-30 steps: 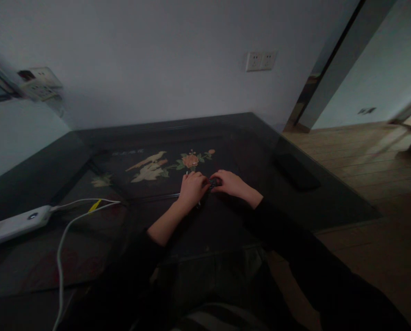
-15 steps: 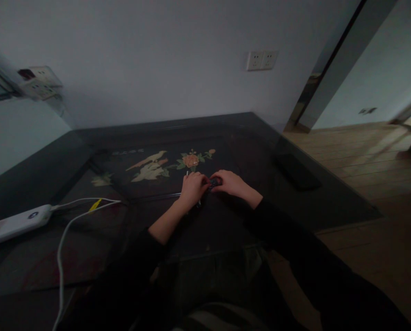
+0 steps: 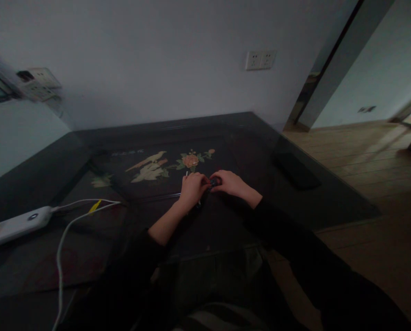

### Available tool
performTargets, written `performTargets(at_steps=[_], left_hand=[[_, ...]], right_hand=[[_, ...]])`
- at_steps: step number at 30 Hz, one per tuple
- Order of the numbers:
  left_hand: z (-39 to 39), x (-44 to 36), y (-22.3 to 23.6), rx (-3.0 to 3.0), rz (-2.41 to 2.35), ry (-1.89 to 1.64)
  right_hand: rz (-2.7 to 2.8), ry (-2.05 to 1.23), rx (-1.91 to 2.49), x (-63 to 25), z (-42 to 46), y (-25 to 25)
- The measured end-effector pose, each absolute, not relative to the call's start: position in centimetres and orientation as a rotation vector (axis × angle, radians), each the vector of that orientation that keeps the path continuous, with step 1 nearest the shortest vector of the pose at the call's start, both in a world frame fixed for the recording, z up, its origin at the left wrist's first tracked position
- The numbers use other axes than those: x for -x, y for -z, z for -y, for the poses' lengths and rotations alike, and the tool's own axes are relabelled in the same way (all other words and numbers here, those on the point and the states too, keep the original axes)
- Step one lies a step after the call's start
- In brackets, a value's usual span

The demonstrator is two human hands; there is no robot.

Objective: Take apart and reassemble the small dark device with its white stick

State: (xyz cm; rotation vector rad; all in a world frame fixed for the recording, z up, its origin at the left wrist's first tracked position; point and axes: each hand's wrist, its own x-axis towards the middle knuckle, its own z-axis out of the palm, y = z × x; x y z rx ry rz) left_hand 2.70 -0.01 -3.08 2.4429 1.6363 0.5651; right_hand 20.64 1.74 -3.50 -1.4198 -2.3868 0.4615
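Between my two hands is a small dark object with a reddish part [image 3: 215,182], too dim and too covered by fingers to name. My left hand [image 3: 193,187] pinches its left end between thumb and fingers. From the other side my right hand [image 3: 232,183] is closed around its right end. Both hands are low over the dark tabletop [image 3: 222,230]. Partly hidden beneath my left hand is a thin item with a pale tip [image 3: 187,174]; its kind does not show.
A flower and bird picture [image 3: 150,168] decorates the tabletop beyond my hands. To the right lies a flat black rectangular object [image 3: 297,171]. A white power strip [image 3: 19,226] with a white cable [image 3: 61,248] and yellow tag is at left. Sockets [image 3: 260,59] are on the wall.
The small dark object has turned slightly between my fingers. Both hands stay in nearly the same place.
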Motion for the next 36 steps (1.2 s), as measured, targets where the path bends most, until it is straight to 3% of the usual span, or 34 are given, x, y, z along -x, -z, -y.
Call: performTargets(at_steps=[28, 36], left_hand=[[0.4, -2.63, 2.5, -2.474, -1.646, -0.556], [-0.08, -2.28, 2.33, -2.469, -1.595, -0.726]], right_hand=[[2.393, -0.447, 1.429, -20.55, -1.44, 3.06], [2.389, -0.502, 1.426, -20.68, -1.49, 2.89]])
